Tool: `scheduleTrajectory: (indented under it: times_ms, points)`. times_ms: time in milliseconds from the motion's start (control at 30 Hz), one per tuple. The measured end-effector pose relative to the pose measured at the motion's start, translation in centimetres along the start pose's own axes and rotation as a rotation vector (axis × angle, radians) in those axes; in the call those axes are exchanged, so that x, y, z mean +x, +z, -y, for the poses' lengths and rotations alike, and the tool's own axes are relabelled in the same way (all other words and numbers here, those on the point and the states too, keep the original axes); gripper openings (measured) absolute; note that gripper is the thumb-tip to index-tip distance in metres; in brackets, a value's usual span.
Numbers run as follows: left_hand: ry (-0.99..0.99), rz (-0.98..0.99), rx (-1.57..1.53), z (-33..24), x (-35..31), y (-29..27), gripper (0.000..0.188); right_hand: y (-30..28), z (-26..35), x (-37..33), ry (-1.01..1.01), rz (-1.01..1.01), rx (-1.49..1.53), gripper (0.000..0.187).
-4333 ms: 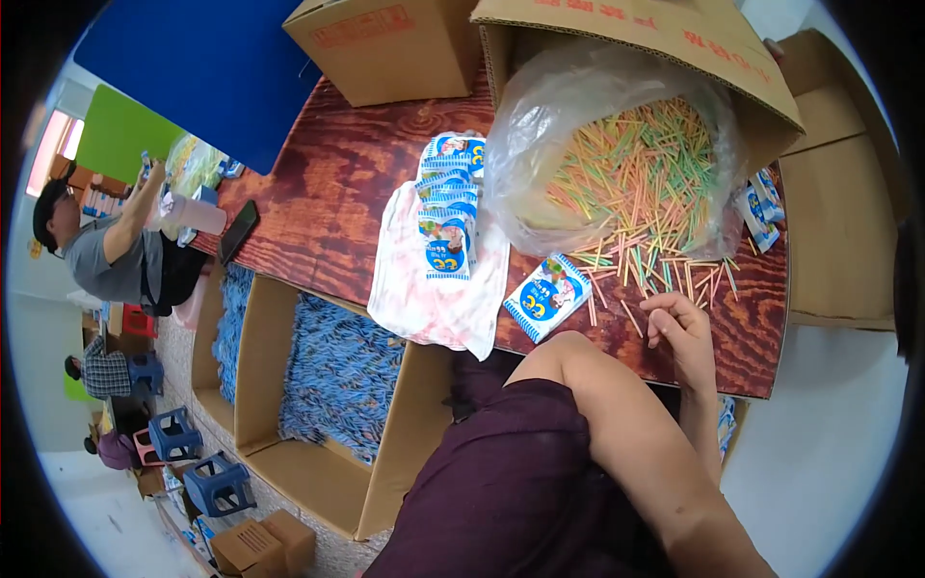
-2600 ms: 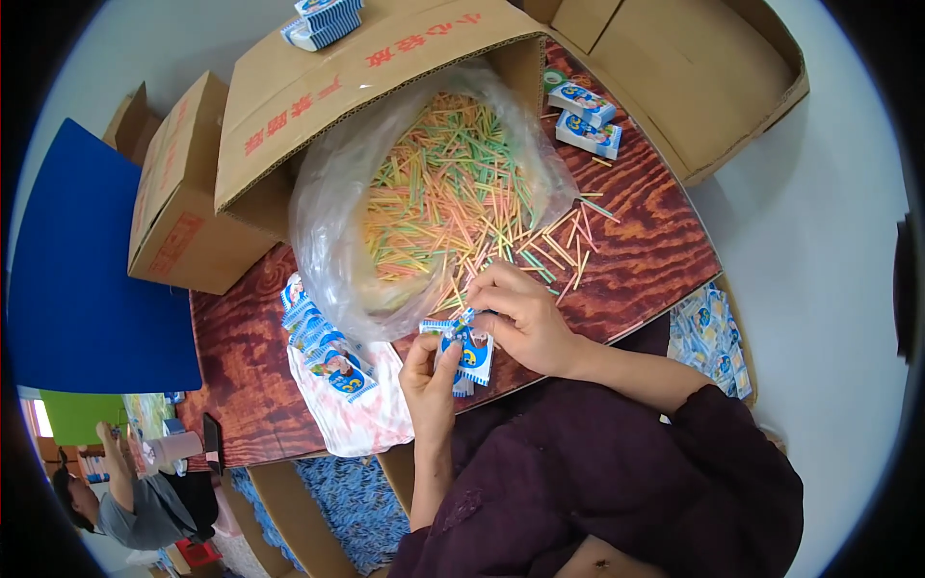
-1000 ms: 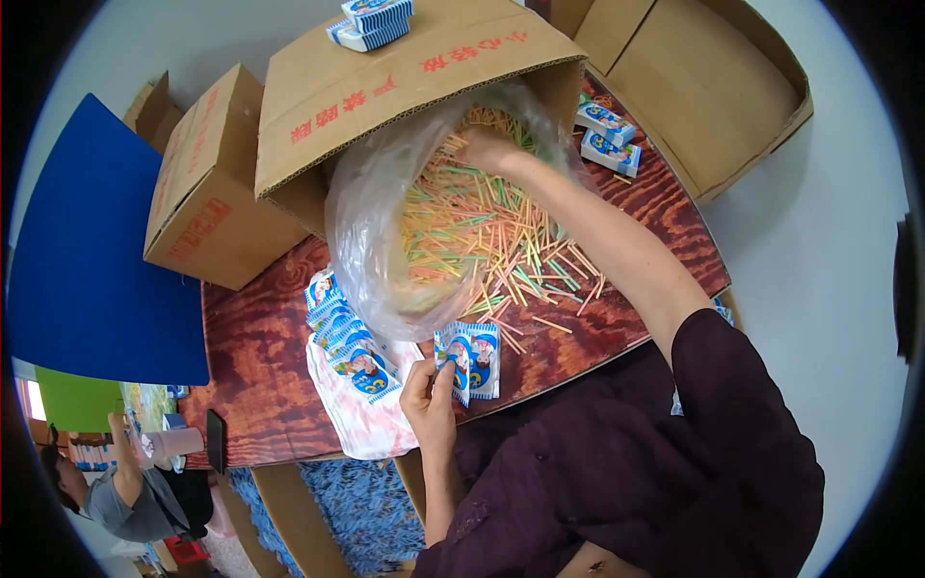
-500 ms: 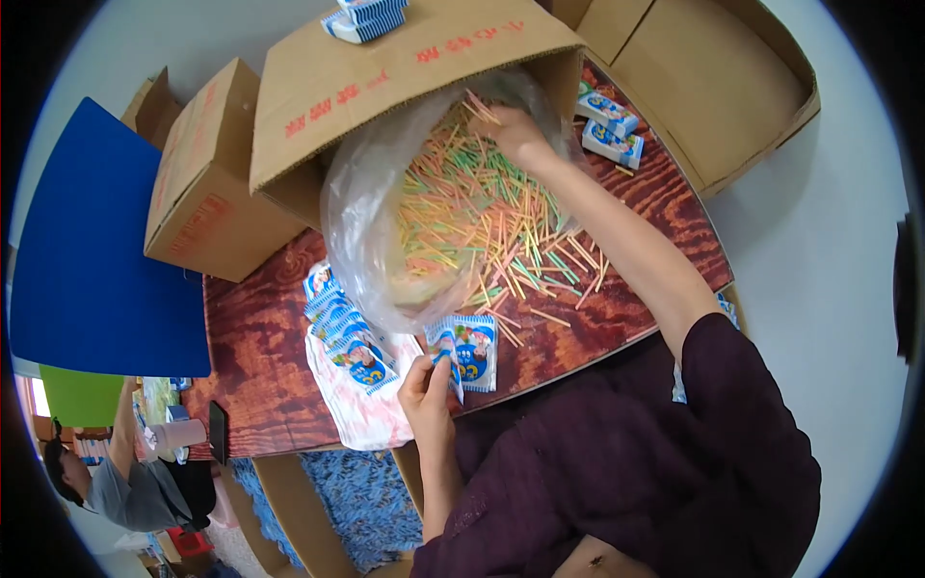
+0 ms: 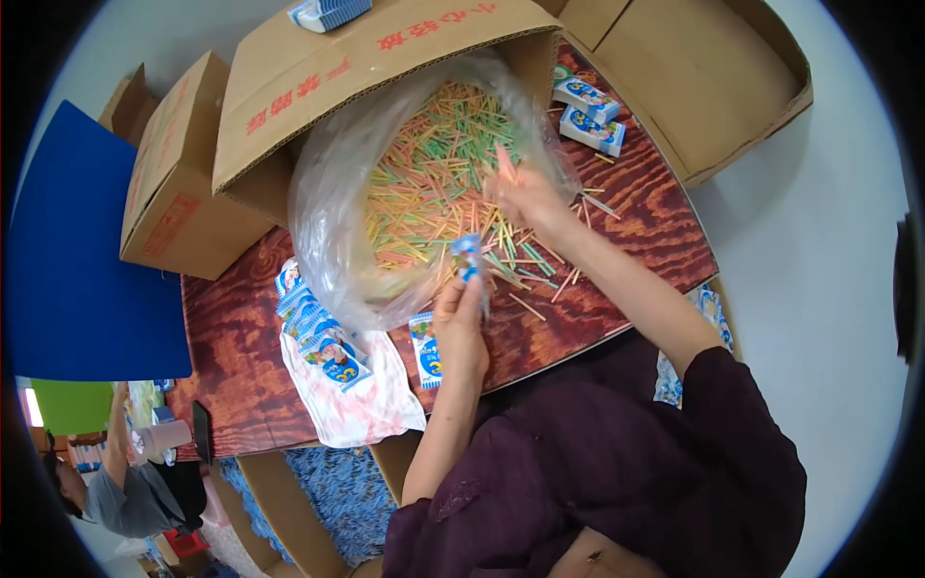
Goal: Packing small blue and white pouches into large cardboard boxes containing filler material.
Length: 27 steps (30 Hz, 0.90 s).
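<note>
My left hand (image 5: pixel 461 326) pinches a small blue-and-white packet (image 5: pixel 466 252), raised in front of the bag's mouth. My right hand (image 5: pixel 530 200) is closed around a few thin pinkish sticks (image 5: pixel 505 162), a little blurred, over the near right of the pile. Thin pastel sticks (image 5: pixel 434 173) in yellow, pink and green fill a clear plastic bag (image 5: pixel 323 207), which lies in a cardboard box (image 5: pixel 385 67) tipped on its side. Some sticks spill onto the patterned table (image 5: pixel 578 313). Beside my left wrist lies another flat packet (image 5: pixel 425 349).
An overlapping row of packets (image 5: pixel 332 356) rests on a pink-and-white cloth (image 5: pixel 356 414). White-and-blue packs (image 5: pixel 593 130) sit right of the box. Cartons (image 5: pixel 178 183) stand left, and an open carton (image 5: pixel 694 87) far right. Another person (image 5: pixel 135 496) is at the left, near a phone (image 5: pixel 202 431).
My right hand has come back from deep in the bag toward me, with sticks in it. My left hand has lifted its packet off the table, up and rightward toward the right hand.
</note>
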<state>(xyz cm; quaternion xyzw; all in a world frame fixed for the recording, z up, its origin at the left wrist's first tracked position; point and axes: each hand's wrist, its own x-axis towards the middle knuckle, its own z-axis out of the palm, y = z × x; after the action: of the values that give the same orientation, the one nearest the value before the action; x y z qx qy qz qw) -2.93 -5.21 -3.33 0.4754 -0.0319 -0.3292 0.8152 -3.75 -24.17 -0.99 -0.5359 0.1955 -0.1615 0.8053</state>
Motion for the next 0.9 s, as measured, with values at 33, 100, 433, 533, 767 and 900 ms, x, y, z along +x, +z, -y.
scheduleTrajectory:
  times_ms: [33, 100, 433, 533, 767, 900]
  points:
    - [0.013, -0.001, -0.034, -0.2, 0.1, -0.3, 0.011, -0.2, -0.1, -1.0, -0.003, -0.008, -0.002, 0.019]
    - [0.024, -0.002, -0.065, -0.8, -0.2, -0.7, 0.012, -0.4, -0.5, -2.6, 0.095, 0.086, 0.053, 0.019]
    - [0.197, -0.033, -0.002, -3.2, -2.9, -0.7, 0.018, 3.6, -4.7, -9.6, 0.217, 0.219, 0.072, 0.016]
    - [0.246, 0.035, -0.030, -3.7, -3.3, -1.8, 0.016, 4.5, -6.8, -10.0, -0.078, 0.152, -0.102, 0.019]
    - [0.222, 0.034, -0.022, -3.1, -4.4, -4.3, 0.015, 4.4, -7.4, -10.9, -0.359, 0.203, -0.510, 0.012]
    - [0.215, 0.013, 0.014, -2.4, -5.1, -4.5, 0.017, 4.5, -7.5, -11.1, -0.262, 0.213, -0.458, 0.012]
